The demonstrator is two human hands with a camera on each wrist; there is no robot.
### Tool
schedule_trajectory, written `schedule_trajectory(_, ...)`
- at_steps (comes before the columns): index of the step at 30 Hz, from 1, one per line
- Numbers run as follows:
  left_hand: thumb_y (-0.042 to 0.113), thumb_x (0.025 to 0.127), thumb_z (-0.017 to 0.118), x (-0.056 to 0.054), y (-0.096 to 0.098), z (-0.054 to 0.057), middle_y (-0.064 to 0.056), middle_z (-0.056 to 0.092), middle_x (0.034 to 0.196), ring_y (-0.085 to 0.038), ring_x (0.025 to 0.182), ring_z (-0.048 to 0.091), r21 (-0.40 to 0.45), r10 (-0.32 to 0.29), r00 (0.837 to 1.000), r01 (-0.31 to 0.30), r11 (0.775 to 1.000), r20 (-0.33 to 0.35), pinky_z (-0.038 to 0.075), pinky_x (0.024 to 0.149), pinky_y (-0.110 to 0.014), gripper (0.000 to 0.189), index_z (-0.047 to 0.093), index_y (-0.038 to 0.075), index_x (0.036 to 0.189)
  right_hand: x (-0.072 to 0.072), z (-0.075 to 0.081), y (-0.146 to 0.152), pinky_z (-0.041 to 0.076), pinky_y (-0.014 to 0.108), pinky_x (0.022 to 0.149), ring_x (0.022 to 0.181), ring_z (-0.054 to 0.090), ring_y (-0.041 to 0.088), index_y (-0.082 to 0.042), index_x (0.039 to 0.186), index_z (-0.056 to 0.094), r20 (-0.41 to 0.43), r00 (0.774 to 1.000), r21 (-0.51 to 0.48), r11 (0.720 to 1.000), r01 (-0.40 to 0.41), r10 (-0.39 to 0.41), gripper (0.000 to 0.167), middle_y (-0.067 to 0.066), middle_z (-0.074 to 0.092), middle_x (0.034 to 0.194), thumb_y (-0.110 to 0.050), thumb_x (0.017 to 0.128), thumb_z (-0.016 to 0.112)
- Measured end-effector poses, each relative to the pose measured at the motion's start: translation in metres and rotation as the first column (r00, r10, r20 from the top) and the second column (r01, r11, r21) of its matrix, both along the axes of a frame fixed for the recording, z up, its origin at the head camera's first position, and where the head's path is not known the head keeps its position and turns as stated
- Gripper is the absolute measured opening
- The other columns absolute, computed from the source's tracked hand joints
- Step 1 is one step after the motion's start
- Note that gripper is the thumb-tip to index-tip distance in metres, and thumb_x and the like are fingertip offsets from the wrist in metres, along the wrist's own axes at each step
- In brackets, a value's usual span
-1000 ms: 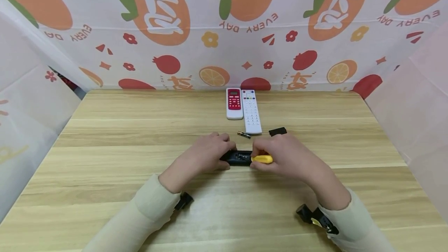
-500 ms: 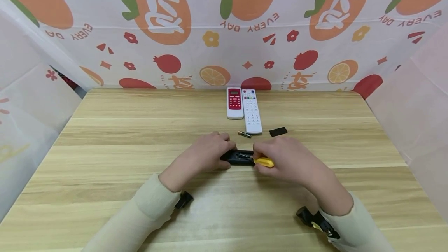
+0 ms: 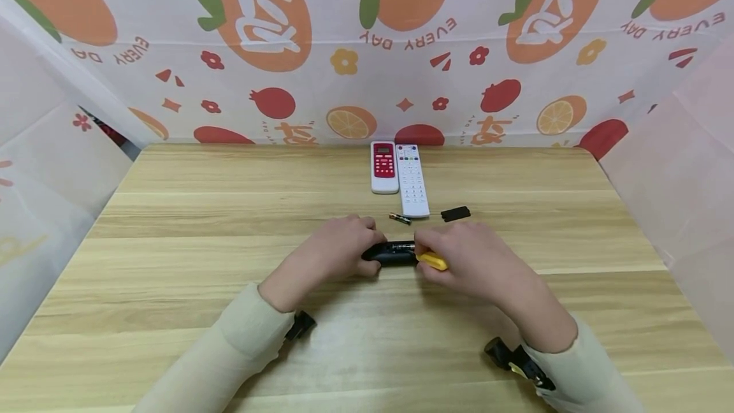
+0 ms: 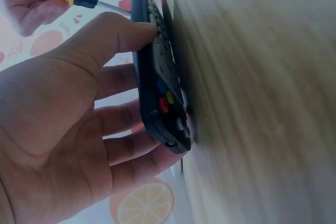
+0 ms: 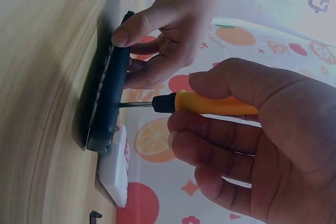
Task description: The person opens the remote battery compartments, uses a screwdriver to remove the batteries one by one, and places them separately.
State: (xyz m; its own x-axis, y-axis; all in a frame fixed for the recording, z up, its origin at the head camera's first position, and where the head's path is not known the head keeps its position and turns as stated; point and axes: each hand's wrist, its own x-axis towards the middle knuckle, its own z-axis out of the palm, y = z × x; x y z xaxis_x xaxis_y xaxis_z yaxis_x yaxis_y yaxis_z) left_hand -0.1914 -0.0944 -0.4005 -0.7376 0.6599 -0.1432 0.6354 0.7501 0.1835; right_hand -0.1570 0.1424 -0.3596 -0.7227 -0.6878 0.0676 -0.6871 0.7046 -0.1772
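A black remote control [image 3: 392,256] lies face down across the middle of the table, slightly tilted. Its battery compartment is uncovered, and a battery shows inside. My left hand [image 3: 338,248] grips the remote's left end between thumb and fingers; coloured buttons on its underside show in the left wrist view. In my right hand [image 3: 467,255] is a screwdriver [image 5: 210,103] with a yellow handle, pinched between thumb and fingers. The metal shaft [image 5: 136,105] reaches the remote's back; its tip's exact contact is hidden. A loose battery [image 3: 399,218] and a black battery cover [image 3: 455,213] lie beyond the hands.
Two more remotes stand side by side at the table's back edge: a white one with a red panel [image 3: 384,167] and a longer white one [image 3: 413,181]. Behind them hangs a fruit-printed cloth [image 3: 321,88]. Wood-grain table [image 3: 229,196] surrounds both hands.
The black remote has rolled slightly, so its near side shows more. My right hand with the screwdriver has shifted a little to the right. My left hand keeps its hold.
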Motion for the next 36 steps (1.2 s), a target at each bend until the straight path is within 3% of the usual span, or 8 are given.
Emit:
schedule_trajectory(17,0.038,0.084,0.074,-0.0011,-0.0002,0.0002,0.001,0.06,0.096,-0.017,0.079,0.053,-0.01,0.009,1.0,-0.009,1.0,0.022,0.044,0.068,-0.035,0.037,0.072,0.021,0.116,-0.0052,-0.0017,0.0003,0.042,0.024,0.059,0.065,0.05,0.006,-0.027,0.095,0.062,0.031,0.999,-0.05,0.999,-0.014,0.015,0.015,-0.017,0.062,0.085,-0.032,0.088,0.075)
schedule_trajectory(36,0.038,0.084,0.074,-0.0005,0.0007,0.0019,0.0,0.062,0.098,-0.017,0.081,0.054,-0.023,0.013,0.999,-0.013,1.0,0.031,0.046,0.071,-0.036,0.039,0.072,0.02,0.119,-0.0065,-0.0018,0.0033,0.045,0.026,0.063,0.068,0.053,0.006,-0.026,0.095,0.064,0.022,1.0,-0.104,0.995,-0.007,0.01,0.015,-0.015,0.064,0.085,-0.03,0.088,0.076)
